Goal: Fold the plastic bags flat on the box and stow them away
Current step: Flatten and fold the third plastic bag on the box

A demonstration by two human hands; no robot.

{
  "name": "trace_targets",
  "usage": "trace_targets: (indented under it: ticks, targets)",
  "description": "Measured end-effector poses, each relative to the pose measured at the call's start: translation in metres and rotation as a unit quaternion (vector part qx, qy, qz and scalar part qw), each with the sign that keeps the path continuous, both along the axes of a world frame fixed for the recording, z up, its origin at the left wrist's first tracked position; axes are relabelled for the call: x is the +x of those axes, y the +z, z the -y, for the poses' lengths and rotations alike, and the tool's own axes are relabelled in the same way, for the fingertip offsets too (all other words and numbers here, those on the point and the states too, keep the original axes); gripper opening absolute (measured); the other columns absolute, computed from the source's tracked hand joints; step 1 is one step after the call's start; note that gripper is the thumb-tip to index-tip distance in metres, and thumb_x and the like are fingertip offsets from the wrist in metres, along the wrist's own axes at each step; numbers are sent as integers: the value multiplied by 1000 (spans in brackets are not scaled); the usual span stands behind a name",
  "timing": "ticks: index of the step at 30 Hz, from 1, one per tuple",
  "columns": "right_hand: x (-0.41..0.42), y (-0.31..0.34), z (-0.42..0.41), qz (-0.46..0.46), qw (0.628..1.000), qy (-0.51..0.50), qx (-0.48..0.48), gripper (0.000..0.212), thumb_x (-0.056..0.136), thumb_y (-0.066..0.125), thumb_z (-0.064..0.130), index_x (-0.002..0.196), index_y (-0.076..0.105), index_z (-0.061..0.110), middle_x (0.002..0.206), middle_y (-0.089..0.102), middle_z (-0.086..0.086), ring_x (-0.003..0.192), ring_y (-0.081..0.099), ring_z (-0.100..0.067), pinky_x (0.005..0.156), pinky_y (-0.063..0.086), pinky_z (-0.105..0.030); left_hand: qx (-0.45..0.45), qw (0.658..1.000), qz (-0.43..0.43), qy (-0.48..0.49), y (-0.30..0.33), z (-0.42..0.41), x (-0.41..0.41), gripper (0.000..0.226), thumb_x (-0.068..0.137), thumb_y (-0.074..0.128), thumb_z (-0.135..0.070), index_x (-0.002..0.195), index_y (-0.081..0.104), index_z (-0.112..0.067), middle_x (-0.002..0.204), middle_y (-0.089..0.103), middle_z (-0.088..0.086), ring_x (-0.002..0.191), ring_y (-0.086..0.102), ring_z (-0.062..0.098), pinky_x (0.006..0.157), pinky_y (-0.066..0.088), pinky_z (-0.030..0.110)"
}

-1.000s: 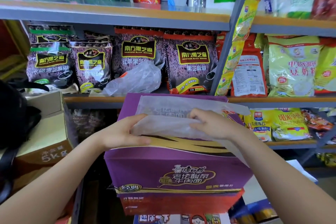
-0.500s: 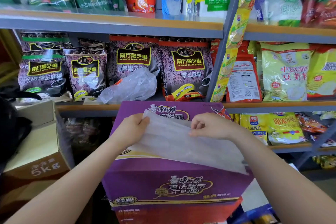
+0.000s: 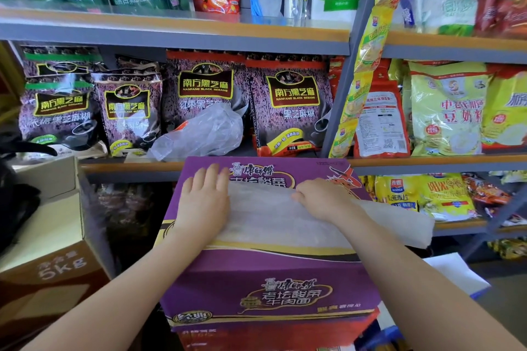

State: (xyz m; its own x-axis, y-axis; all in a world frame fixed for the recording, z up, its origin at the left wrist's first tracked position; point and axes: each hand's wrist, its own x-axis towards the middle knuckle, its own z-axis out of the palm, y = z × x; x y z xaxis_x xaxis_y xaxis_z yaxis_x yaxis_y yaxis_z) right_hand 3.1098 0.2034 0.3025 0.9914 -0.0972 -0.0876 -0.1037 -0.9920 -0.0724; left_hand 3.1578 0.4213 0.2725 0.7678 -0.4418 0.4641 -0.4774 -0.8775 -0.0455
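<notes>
A translucent white plastic bag [image 3: 299, 222] is lying folded into a long flat strip across the top of the purple noodle box [image 3: 268, 285], running from the box's left edge toward 3 o'clock, where its end is hanging past the box's right edge.

The left hand [image 3: 206, 196] is lying palm down on the bag's left end, its fingers straight, close together and pointing to 12 o'clock, their tips reaching past the bag onto the printed box top. The right hand [image 3: 322, 198] is resting on the bag's upper edge near the middle of the box, its fingers curled and pointing to 9 o'clock; they are pinching that top edge of the plastic. The two hands are sitting near each other but apart, with bare bag between them.

At 12 o'clock from the box, a second crumpled clear plastic bag [image 3: 205, 134] is sitting on the grey shelf [image 3: 128, 165], leaning against dark purple black sesame packets [image 3: 291, 105]. At 9 o'clock, an open brown carton [image 3: 48, 239] marked 5kg is standing beside the box. At 2 o'clock, yellow soy milk powder bags [image 3: 447, 111] are standing on the neighbouring shelf, beyond a hanging strip of yellow sachets [image 3: 362, 71].
</notes>
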Motion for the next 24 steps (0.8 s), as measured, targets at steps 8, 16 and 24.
trace_targets:
  ticks: [8,16,24]
  targets:
    - [1,6,7,-34,998,2,60,12,95,41,21,91,51,14,101,61,-9,89,53,-26,72,40,-36,48,960,-237,-140,-5,9,-3,126,47,-27,-85,145,23,-21,155,15,0,142,9,19,115,5,33]
    - [11,10,8,-38,999,-14,32,13,95,35,14,89,47,15,104,61,-11,90,52,-27,69,36,-32,102,967,-210,-100,2,12,4,129,37,-31,-85,145,12,-31,154,15,-4,140,11,24,113,13,39]
    - [11,-6,8,6,998,-57,17,24,98,37,26,111,49,10,110,61,-13,93,55,-29,69,38,-33,91,979,-98,-154,11,19,2,74,82,15,-59,133,47,-16,140,45,10,129,42,31,106,32,47]
